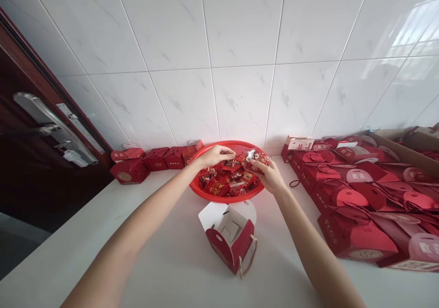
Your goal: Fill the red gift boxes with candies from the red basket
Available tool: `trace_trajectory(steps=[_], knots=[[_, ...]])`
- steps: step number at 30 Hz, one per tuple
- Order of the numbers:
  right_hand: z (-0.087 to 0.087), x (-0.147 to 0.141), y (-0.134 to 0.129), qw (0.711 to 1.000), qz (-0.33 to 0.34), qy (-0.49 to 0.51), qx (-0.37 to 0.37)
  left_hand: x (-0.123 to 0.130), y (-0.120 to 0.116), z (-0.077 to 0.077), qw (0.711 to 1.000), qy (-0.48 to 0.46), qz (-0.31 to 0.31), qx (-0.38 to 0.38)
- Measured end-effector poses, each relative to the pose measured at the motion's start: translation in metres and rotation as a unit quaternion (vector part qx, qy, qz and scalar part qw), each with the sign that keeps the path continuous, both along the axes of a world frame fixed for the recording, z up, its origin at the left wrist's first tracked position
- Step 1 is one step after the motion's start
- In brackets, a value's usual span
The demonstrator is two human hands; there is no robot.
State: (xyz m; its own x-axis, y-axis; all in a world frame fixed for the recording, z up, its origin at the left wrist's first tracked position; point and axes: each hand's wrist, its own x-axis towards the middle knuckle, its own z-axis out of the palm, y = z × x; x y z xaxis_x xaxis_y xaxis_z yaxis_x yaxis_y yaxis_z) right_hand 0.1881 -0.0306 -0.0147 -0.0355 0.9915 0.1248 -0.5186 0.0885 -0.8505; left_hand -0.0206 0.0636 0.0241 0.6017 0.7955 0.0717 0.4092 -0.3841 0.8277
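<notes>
My right hand [270, 174] grips a red patterned candy packet [261, 156] over the right side of a red plastic basket [192, 187]. My left hand [217, 156] reaches over the basket's far left part. Its fingers stretch to the right, slightly apart, with nothing visible between them. Several small red wrapped candies [217, 187] lie in the basket below both hands. In front of the basket stands a red gift box [222, 248], its lid flaps up and its white inside showing. A rope handle [249, 262] hangs from its right side.
Many closed red gift boxes [356, 235] are packed together on the right. A short row of red boxes [156, 159] stands along the wall at the left. A cardboard carton [404, 150] is at the far right. A dark door [27, 161] borders the white table [151, 262].
</notes>
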Motion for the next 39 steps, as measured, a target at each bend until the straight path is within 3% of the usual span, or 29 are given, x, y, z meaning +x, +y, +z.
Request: trace_trajectory(steps=[8, 14, 20, 25, 27, 30, 33, 36, 39], knots=[[0.001, 0.0, -0.001, 1.0, -0.009, 0.003, -0.02, 0.009, -0.018, 0.006, 0.99, -0.12, 0.073, 0.011], [0.004, 0.002, -0.002, 0.999, 0.014, 0.028, -0.027, 0.009, -0.032, 0.009, 0.973, -0.221, 0.068, -0.002], [0.008, -0.005, -0.006, 0.996, 0.049, 0.07, -0.023, 0.012, -0.048, 0.013, 0.985, -0.156, 0.011, 0.077], [0.006, -0.008, -0.003, 0.995, -0.004, 0.085, -0.053, 0.009, -0.051, 0.022, 0.987, -0.115, -0.058, 0.098], [0.005, -0.008, -0.001, 0.993, -0.035, 0.098, -0.057, 0.004, -0.044, 0.021, 0.99, -0.117, -0.044, 0.07], [0.005, -0.007, 0.001, 0.989, -0.068, 0.114, -0.062, -0.001, -0.028, 0.008, 0.997, 0.054, 0.024, 0.041], [0.005, -0.007, 0.0, 0.988, -0.077, 0.111, -0.071, 0.004, -0.015, -0.018, 0.969, 0.243, 0.047, 0.004], [0.004, -0.009, -0.002, 0.992, -0.065, 0.087, -0.062, 0.015, -0.007, -0.043, 0.958, 0.28, 0.054, -0.016], [0.004, -0.009, -0.004, 0.995, -0.052, 0.07, -0.054, 0.022, -0.004, -0.05, 0.962, 0.267, 0.051, -0.03]])
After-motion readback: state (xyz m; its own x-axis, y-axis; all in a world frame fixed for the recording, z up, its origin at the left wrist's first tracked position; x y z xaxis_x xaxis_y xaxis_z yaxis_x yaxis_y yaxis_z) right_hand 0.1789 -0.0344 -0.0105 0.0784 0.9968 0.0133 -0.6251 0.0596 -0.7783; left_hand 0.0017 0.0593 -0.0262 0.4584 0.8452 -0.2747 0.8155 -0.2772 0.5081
